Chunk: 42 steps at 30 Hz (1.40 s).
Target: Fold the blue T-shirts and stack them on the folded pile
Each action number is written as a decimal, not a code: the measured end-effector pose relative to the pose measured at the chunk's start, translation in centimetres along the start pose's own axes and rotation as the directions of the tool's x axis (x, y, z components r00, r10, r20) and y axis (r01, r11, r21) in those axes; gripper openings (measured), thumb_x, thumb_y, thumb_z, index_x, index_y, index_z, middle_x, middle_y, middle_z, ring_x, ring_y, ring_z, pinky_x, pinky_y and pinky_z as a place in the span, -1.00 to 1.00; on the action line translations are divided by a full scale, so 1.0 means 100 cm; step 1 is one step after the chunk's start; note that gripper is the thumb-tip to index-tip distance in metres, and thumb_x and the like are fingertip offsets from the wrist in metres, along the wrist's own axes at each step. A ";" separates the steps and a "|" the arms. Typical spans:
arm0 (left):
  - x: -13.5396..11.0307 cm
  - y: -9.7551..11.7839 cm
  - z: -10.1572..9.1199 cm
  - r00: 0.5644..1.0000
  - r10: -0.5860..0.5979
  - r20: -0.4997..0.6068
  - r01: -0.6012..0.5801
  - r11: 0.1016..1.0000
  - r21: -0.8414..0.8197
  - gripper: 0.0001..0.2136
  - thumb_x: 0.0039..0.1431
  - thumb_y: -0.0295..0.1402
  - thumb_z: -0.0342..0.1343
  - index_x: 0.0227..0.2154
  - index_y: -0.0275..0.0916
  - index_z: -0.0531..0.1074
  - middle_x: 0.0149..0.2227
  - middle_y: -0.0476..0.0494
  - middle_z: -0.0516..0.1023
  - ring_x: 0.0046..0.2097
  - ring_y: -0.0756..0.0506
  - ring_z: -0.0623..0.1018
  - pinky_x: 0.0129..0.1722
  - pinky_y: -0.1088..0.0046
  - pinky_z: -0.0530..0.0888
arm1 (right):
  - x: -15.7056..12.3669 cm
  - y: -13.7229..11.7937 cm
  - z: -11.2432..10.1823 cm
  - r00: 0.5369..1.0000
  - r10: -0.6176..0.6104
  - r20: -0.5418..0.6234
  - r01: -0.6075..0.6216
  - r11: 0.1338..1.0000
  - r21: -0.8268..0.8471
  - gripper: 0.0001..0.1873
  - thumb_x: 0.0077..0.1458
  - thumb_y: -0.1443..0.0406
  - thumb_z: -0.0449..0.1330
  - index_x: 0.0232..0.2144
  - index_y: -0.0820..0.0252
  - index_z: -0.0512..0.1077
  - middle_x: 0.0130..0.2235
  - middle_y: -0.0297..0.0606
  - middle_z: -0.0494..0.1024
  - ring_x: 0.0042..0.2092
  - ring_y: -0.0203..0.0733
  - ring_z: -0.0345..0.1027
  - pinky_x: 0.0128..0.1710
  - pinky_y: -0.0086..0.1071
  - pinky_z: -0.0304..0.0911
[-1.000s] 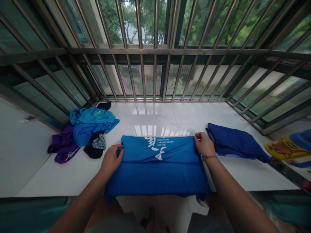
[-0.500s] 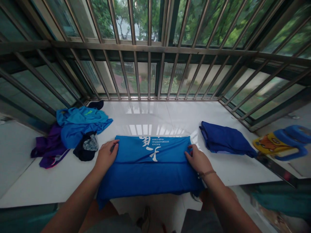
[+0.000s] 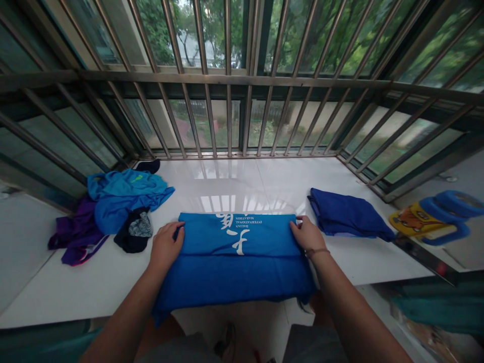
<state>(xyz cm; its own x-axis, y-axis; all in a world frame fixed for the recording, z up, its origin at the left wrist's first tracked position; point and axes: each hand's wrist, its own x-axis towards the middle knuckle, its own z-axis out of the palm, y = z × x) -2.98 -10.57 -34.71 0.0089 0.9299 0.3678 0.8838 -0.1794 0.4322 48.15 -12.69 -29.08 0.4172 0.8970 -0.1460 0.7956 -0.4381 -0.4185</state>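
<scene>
A glossy white tiled ledge (image 3: 264, 181) runs along the barred window. A folded blue shirt (image 3: 234, 257) lies at its near edge, the hem hanging over. To the left sits a heap of clothes (image 3: 113, 212), blue, purple and dark, perhaps with a sock among them. To the right rests a folded navy garment (image 3: 348, 214).

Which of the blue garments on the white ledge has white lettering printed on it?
The bright blue shirt under both hands, at centre. The folded dark blue garment on the right and the crumpled pile on the left show no white lettering.
</scene>
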 end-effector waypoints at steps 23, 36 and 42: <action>0.000 0.005 -0.003 0.999 -0.051 0.003 0.052 0.997 -0.049 -0.59 0.47 -0.06 0.00 0.11 -0.15 0.60 0.12 -0.28 0.70 0.19 -0.35 0.62 0.27 -0.03 0.50 | 0.043 -0.002 0.024 0.963 -0.139 -0.230 0.156 0.986 0.053 -0.69 0.36 0.18 0.16 0.01 0.23 0.52 -0.10 -0.08 0.66 -0.08 -0.03 0.53 -0.08 -0.29 0.29; -0.003 0.017 -0.020 0.991 -0.002 -0.134 -0.013 0.994 -0.108 -0.69 0.51 -0.12 0.00 -0.05 -0.16 0.58 0.02 -0.27 0.69 0.11 -0.29 0.62 0.23 0.06 0.51 | -0.014 0.007 0.003 0.846 -0.506 -0.167 0.487 0.862 -0.143 -0.61 0.47 0.09 0.12 0.11 0.23 0.50 0.01 0.03 0.58 0.06 0.10 0.48 0.20 -0.08 0.35; -0.030 0.015 -0.027 0.906 0.350 0.239 -0.342 0.937 -0.075 -0.66 0.41 0.04 0.20 -0.03 -0.06 0.66 0.00 -0.23 0.72 0.06 -0.32 0.66 0.11 0.06 0.56 | -0.070 0.041 0.022 0.605 -0.795 0.042 0.790 0.593 -0.156 -0.72 0.41 0.15 0.25 0.10 0.03 0.58 0.12 -0.08 0.62 0.13 0.11 0.53 0.15 -0.01 0.46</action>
<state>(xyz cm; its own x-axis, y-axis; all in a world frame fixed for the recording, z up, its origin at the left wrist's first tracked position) -2.93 -14.50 -32.94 0.4293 0.8563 0.2871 0.7895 -0.5102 0.3411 47.55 -20.63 -31.80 -0.3984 0.8937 0.2063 0.8700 0.4394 -0.2236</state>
